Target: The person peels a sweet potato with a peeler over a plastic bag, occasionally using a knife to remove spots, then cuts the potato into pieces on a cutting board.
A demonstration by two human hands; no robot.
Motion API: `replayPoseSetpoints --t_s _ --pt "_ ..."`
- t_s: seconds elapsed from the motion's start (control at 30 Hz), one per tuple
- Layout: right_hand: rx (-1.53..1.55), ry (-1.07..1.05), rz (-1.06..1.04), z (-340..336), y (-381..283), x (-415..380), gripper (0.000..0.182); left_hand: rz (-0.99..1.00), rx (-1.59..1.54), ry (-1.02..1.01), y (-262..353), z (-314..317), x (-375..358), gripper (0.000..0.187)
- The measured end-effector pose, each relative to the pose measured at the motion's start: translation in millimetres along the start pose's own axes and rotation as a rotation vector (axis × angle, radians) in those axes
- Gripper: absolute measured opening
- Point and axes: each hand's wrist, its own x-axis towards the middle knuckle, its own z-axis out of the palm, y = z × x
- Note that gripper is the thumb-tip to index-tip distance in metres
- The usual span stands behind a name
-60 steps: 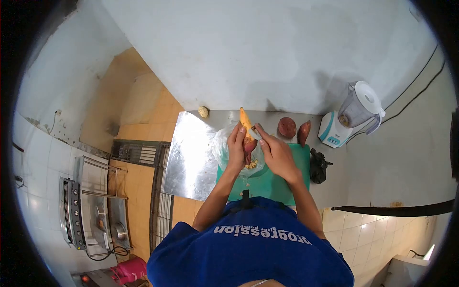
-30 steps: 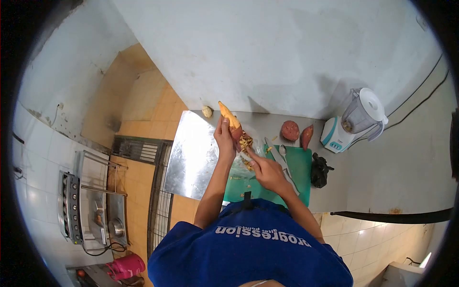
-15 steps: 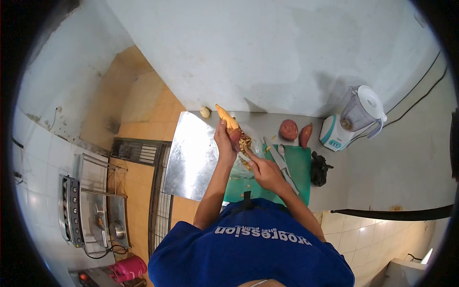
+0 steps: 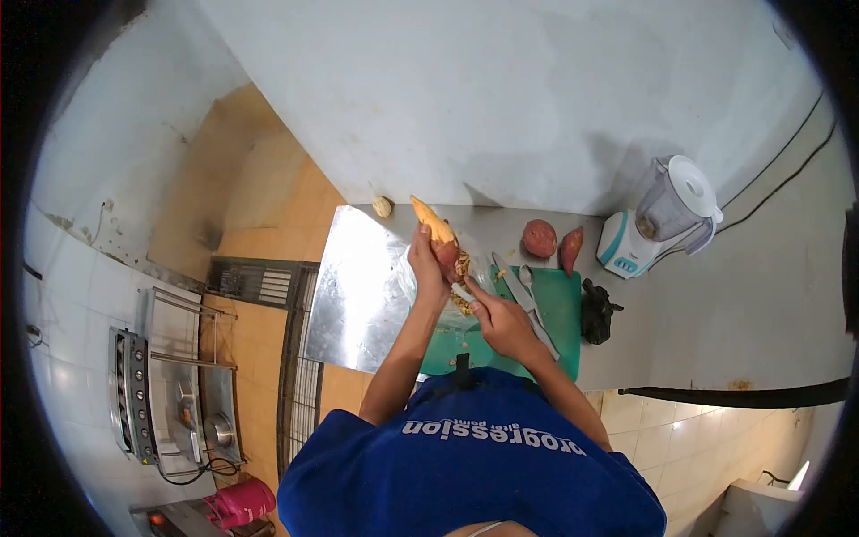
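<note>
My left hand (image 4: 428,267) is closed around a partly peeled sweet potato (image 4: 433,222). Its far end is bare orange flesh, and reddish skin remains near my palm. In my right hand (image 4: 503,324) is a white-edged peeler (image 4: 462,292), close to the near end of the sweet potato; its handle is mostly hidden by my fingers. Beneath both hands, brown and yellow peelings (image 4: 463,306) lie on a clear plastic bag (image 4: 480,273). The bag partly covers a green cutting board (image 4: 565,313), where a knife (image 4: 516,288) and a spoon (image 4: 526,277) lie right of my hands.
Two red-skinned sweet potato pieces (image 4: 540,239) (image 4: 571,251) rest behind the board. A black plastic bag (image 4: 598,313) sits at its right edge, and a blender (image 4: 660,215) stands farther right. One pale round item (image 4: 383,207) lies by the wall on the metal table (image 4: 344,295).
My left hand and the sweet potato have shifted slightly right. My right hand, with the peeler, has also edged a little to the right.
</note>
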Motion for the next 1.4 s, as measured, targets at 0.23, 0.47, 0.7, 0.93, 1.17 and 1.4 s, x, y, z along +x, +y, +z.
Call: replayPoseSetpoints --t_s 0.23,0.47,0.7,0.93,1.17,1.4 --pt "0.062 0.163 -0.025 -21.2 -1.5 29.2 0.046 -0.084 0.180 -0.093 -0.3 12.2 -36.0 0.037" --pt "-0.049 -0.031 0.009 -4.4 -3.6 6.8 0.046 -0.016 0.067 0.047 -10.3 0.4 -8.4 0.040" --pt "0.016 0.061 0.054 -13.9 2.9 15.6 0.046 -0.045 0.036 0.020 -4.3 -4.7 -8.9 0.035" --pt "-0.018 0.141 -0.011 -19.2 4.2 38.2 0.046 -0.160 0.014 -0.051 -24.5 9.8 -32.4 0.030" --pt "0.070 0.020 0.009 6.5 10.8 1.5 0.046 -0.159 -0.155 -0.015 -11.2 -5.9 0.2 0.043" --pt "0.101 0.200 -0.068 -20.0 -0.1 31.6 0.047 -0.240 -0.082 -0.052 -16.0 -3.6 -16.7 0.033"
